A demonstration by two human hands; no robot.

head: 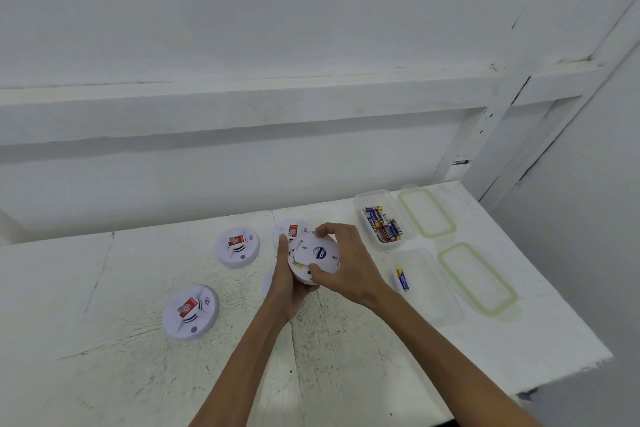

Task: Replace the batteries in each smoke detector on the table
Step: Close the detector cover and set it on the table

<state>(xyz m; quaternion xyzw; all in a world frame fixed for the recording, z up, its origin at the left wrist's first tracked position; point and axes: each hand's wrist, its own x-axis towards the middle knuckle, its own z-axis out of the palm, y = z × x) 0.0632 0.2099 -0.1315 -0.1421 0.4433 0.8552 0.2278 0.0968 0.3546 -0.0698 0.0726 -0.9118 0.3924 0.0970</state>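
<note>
In the head view, your left hand (288,284) grips the smoke detector (311,253) from below, back face up, just above the table (121,288), while your right hand (346,263) pinches its rim between thumb and fingers, near the battery container (370,199).

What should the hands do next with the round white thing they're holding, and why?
Probably twist its back cover open. The left hand cradles the smoke detector from below, the right hand grips its rim, and its back faces up and looks closed. Batteries wait in the clear box nearby, but none can go in until the back comes off.
</note>
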